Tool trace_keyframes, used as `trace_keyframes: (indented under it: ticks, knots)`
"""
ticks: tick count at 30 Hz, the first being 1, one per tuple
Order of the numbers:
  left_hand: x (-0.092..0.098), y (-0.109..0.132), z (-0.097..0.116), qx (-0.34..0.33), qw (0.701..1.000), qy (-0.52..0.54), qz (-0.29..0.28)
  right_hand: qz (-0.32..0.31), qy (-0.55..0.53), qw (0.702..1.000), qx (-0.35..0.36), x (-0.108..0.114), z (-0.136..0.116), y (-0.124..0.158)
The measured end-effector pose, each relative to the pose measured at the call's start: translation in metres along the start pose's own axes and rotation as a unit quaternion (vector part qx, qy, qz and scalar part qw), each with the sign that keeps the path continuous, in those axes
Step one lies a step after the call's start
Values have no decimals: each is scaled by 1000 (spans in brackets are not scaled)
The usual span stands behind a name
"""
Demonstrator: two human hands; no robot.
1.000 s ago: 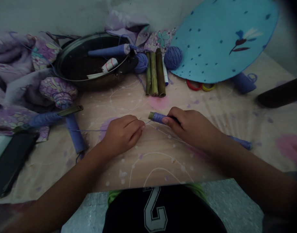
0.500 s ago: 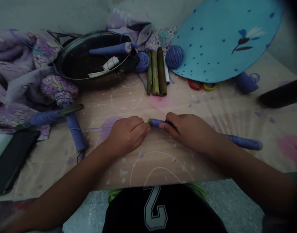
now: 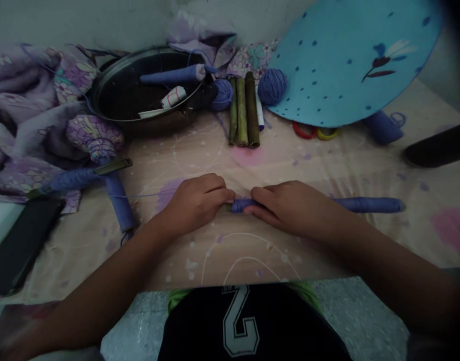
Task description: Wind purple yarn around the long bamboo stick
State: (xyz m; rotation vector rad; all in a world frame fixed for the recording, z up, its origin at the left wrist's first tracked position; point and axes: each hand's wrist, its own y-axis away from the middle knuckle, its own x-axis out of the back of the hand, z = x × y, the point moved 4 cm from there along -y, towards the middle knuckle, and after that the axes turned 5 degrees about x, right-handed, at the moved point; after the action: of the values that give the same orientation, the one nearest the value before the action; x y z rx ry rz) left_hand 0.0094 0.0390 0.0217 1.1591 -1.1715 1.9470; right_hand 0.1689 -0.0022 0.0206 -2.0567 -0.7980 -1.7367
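A long stick (image 3: 369, 204) wrapped in blue-purple yarn lies level across the table, its bare greenish end towards the left. My right hand (image 3: 290, 206) is closed round it near that end, fingers over the top and thumb at the front. Right beside the bare tip, my left hand (image 3: 202, 200) is closed in a pinch on a strand of blue yarn (image 3: 149, 194). That strand runs left from my fingers to a yarn-wrapped tube (image 3: 119, 200). The left fingertips hide part of the stick's tip.
Behind my hands are several bamboo pieces (image 3: 242, 113), a yarn ball (image 3: 272, 86) and a black pan (image 3: 102, 113) holding a wrapped cone. A blue fan-like board (image 3: 327, 75) leans at the back right above scissors (image 3: 304, 131). A dark phone (image 3: 25, 245) lies left, near bunched floral cloth (image 3: 23, 110).
The stick has swung level, its right end moving away from me. Its left end has come slightly nearer me. My left fingers have shifted over the tip, and the right hand has rolled slightly.
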Motion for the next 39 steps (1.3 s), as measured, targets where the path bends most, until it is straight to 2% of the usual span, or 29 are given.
trace_keyframes:
  ticks: [5,10,15,19,26,30,33,36,39]
  knots:
    - [0,0,0,-2,1000,29,4,0,0,1000,-14,-2,2,-1]
    - [4,-1,8,-20,999,-1,35,-14,-37,999,-28,-3,3,-3]
    - [0,0,4,-10,999,1,34,-30,-60,998,-10,-2,2,-2]
    - [-5,-2,-3,10,999,31,7,-23,-44,999,-7,-2,1,-2]
    - [-7,-5,-10,42,994,102,-3,13,-21,1000,-12,-1,3,-2]
    - [-10,-4,-14,66,986,152,-10,39,-51,998,-20,3,5,1]
    - [-14,-4,-9,71,982,169,-34,79,-80,993,-26,10,8,5]
    - [-18,-3,1,71,987,136,-47,112,-88,988,-50,17,13,9]
    - [-21,-2,13,63,994,54,-68,133,-89,983,-89,20,20,10]
